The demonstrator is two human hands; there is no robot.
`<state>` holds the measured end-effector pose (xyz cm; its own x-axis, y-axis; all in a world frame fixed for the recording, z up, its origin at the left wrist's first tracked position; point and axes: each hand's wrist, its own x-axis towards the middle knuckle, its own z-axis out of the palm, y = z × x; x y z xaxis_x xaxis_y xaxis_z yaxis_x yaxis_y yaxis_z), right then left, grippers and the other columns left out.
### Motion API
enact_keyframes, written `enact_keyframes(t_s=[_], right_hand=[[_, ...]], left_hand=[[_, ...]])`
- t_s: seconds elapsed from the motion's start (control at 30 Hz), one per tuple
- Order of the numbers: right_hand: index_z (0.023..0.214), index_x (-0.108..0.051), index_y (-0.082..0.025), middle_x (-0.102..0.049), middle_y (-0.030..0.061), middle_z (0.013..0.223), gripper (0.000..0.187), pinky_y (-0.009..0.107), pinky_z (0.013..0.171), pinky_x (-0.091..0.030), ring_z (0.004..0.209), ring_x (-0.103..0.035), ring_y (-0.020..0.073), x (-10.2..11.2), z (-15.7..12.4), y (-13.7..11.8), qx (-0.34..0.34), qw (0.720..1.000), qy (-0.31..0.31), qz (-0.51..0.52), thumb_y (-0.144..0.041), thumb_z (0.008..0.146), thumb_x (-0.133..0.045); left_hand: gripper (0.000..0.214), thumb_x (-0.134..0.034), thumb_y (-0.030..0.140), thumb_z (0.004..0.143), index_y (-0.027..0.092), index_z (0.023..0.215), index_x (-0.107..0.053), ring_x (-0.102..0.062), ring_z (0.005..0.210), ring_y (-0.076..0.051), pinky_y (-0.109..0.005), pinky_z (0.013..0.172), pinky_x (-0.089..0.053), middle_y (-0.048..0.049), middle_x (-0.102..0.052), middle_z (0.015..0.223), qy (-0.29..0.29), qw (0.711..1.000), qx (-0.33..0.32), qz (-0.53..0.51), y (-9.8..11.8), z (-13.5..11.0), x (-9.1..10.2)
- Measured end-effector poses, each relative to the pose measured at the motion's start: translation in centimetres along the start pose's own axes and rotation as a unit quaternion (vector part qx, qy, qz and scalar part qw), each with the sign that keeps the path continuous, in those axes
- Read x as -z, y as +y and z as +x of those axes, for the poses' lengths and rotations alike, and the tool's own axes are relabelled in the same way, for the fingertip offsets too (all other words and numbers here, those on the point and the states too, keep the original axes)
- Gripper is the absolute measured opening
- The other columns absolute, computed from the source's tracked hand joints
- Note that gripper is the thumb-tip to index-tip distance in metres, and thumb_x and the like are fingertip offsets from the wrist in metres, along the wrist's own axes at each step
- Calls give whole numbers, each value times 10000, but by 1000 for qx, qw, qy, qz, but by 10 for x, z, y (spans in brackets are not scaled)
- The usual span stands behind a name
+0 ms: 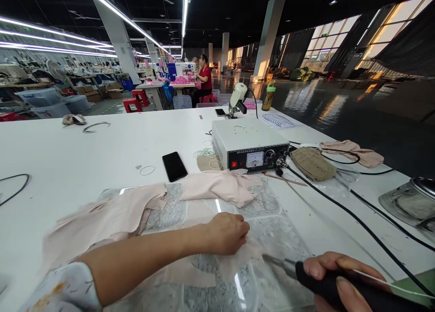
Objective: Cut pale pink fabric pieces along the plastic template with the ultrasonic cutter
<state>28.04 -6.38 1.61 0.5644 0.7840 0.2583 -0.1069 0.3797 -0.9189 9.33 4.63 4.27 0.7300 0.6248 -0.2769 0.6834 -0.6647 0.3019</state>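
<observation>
My left hand (227, 232) is closed with its fingers down on a thin pale pink fabric piece (249, 253). In my right hand (350, 280) is a black-handled ultrasonic cutter (307, 276). Its metal tip points left, by the fabric edge, just right of my left hand; whether it touches the cloth I cannot tell. Under the cloth lies a clear, grey-patterned sheet (278, 235). More pale pink fabric lies in a stack (102, 219) on the left and a folded bundle (217, 187) beyond my left hand.
A control box (251, 140) with a meter stands behind the sheet, its black cable (340, 208) running right. A phone (174, 166), brown cloth pieces (312, 164) and a clear jar (408, 201) are on the white table (68, 153). Beyond, a person in red (205, 76) sits sewing.
</observation>
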Motion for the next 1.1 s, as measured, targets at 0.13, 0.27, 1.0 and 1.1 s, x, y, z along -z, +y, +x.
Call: enact_keyframes(t_s=[0.13,0.27,1.0,1.1], right_hand=[[727,-542,-205,-542,-22,705,128,381,583,-504,553,-539,146,-8,11,-3,73,988,133,-28,-187,701,-666],[756,-544,-209,-518,-12,737,107,369,538,-487,578,-526,151,12,6,-2,24,994,103,36,-224,717,-642],[709,-563,-207,-511,-23,668,158,269,399,-422,446,-455,96,18,-12,-13,-45,963,199,174,-192,572,-640],[732,-572,-208,-508,-21,672,147,269,405,-426,454,-465,100,17,-16,-9,-42,965,191,173,-208,603,-642]], left_hand=[[156,-470,176,916,145,882,-619,-665,754,-223,-263,577,-464,-75,-693,843,30,994,98,-22,0,4,-2],[230,-531,278,921,158,748,-625,-651,664,-183,-218,498,-418,-34,-684,734,18,995,89,-46,-4,-10,-1],[185,-660,176,881,195,1065,-671,-590,1029,-212,-347,944,-478,-73,-587,1201,81,967,-239,22,-11,0,-11],[229,-728,117,813,176,1031,-689,-592,1047,-199,-302,960,-475,-75,-582,1180,21,961,-270,-61,-10,7,-8]])
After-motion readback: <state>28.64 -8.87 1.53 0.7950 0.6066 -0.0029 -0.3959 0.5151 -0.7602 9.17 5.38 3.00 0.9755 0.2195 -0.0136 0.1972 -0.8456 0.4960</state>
